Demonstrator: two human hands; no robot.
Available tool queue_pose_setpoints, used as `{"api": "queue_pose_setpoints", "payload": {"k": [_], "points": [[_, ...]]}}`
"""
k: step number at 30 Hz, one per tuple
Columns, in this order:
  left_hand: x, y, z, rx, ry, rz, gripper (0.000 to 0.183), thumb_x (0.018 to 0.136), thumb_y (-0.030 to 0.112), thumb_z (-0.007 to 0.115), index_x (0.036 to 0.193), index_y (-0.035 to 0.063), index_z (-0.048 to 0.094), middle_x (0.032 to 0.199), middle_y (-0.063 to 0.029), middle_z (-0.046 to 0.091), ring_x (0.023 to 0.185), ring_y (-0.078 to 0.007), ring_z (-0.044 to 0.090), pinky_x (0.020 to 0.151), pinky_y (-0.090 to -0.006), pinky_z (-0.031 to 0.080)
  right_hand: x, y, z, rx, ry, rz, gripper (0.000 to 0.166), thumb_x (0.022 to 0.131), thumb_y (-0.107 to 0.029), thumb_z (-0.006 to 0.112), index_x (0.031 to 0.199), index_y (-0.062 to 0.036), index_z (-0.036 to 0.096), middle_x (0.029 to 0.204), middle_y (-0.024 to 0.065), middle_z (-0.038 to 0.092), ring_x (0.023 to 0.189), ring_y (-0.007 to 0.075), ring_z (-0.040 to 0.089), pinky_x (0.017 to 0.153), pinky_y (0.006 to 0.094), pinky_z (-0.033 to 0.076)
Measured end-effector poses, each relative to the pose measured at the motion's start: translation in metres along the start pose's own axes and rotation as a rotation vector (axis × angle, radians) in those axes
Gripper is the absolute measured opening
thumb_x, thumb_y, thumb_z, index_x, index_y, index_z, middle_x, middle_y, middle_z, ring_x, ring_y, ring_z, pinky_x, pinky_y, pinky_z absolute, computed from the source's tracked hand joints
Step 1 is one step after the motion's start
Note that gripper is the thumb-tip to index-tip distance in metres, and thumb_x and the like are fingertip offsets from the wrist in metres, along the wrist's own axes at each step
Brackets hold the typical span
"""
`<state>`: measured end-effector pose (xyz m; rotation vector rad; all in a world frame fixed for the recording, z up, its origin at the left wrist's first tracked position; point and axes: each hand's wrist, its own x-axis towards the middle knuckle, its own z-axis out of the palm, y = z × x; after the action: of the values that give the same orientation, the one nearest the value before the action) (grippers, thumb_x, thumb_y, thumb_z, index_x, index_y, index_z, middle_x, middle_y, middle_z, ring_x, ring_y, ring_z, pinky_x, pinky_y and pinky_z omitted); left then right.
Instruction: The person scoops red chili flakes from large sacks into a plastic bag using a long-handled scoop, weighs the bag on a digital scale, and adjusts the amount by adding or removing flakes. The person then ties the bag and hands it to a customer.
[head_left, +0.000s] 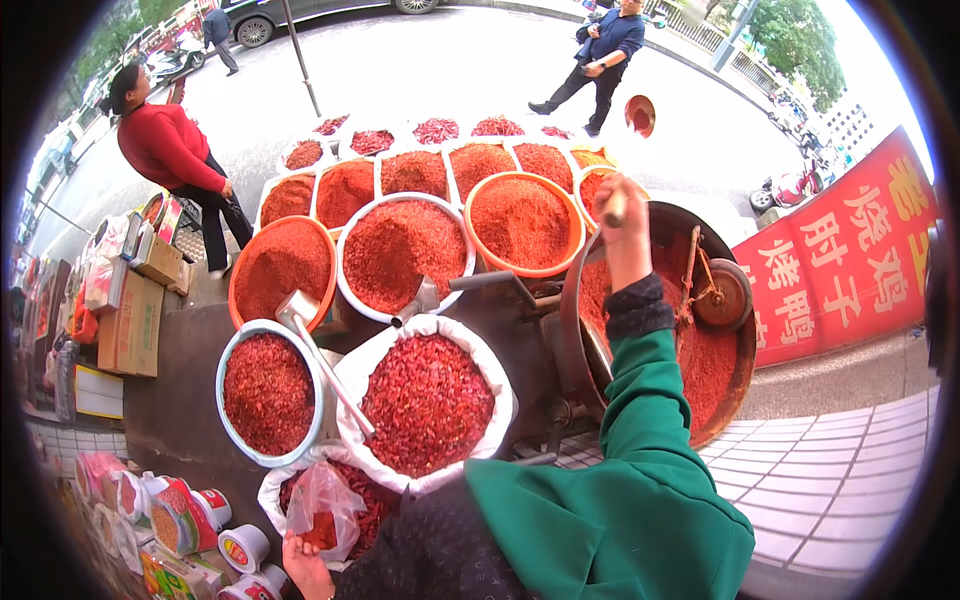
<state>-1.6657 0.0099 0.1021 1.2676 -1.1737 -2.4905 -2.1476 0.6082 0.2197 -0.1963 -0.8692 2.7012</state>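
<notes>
My right hand is raised over the near-left side of a round metal grinding pan, closed around a short wooden handle. What the handle belongs to is hidden. Ground red chilli lies in the pan, where a heavy disc-shaped weight is tied to a stick. At the bottom left, my left hand has its fingers curled at the lower edge of a clear plastic bag with some red chilli powder inside. Behind the bag is an open sack of dried red chillies.
Before me stand a white sack of chilli pieces, a light-blue bucket and several tubs of chilli. A metal scoop lies across the sack's rim; another scoop lies behind. One person stands left, another beyond.
</notes>
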Motion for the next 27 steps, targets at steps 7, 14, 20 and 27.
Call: {"api": "queue_pose_setpoints", "payload": {"k": [7, 14, 20, 27], "points": [[-0.009, -0.003, 0.031, 0.341, 0.239, -0.079, 0.017, 0.087, 0.027, 0.055, 0.088, 0.0103, 0.057, 0.088, -0.0063, 0.060, 0.086, -0.0210, 0.056, 0.081, -0.0358, 0.045, 0.090, 0.086, -0.093, 0.049, 0.144, 0.214, 0.009, 0.086, 0.000, 0.052, 0.093, -0.0017, 0.046, 0.068, 0.0034, 0.049, 0.054, 0.0120, 0.049, 0.050, 0.0258, 0.043], [0.005, -0.003, 0.065, 0.396, 0.339, -0.109, 0.018, 0.088, 0.025, 0.054, 0.096, 0.0089, 0.057, 0.090, -0.0056, 0.059, 0.085, -0.0214, 0.054, 0.078, -0.0363, 0.044, 0.175, 0.098, -0.155, -0.427, 0.319, -0.068, 0.010, 0.083, -0.002, 0.056, 0.091, 0.0004, 0.050, 0.065, 0.0047, 0.049, 0.050, 0.0145, 0.049, 0.045, 0.0294, 0.045], [0.026, -0.013, 0.082, 0.413, 0.418, -0.176, 0.016, 0.088, 0.024, 0.054, 0.094, 0.0093, 0.056, 0.087, -0.0043, 0.057, 0.081, -0.0201, 0.052, 0.075, -0.0353, 0.043, 0.203, 0.129, -0.203, -0.359, 0.682, 0.019, 0.004, 0.086, -0.006, 0.049, 0.091, -0.0049, 0.050, 0.060, 0.0014, 0.044, 0.043, 0.0135, 0.042, 0.039, 0.0265, 0.037], [0.050, -0.015, 0.096, 0.456, 0.460, -0.238, 0.014, 0.088, 0.022, 0.054, 0.093, 0.0098, 0.056, 0.083, -0.0026, 0.054, 0.076, -0.0184, 0.050, 0.071, -0.0340, 0.042, 0.252, 0.166, -0.312, -1.057, 0.948, -0.195, 0.012, 0.078, -0.011, 0.055, 0.081, 0.0012, 0.053, 0.056, 0.0067, 0.052, 0.038, 0.0167, 0.048, 0.035, 0.0306, 0.036]]}}
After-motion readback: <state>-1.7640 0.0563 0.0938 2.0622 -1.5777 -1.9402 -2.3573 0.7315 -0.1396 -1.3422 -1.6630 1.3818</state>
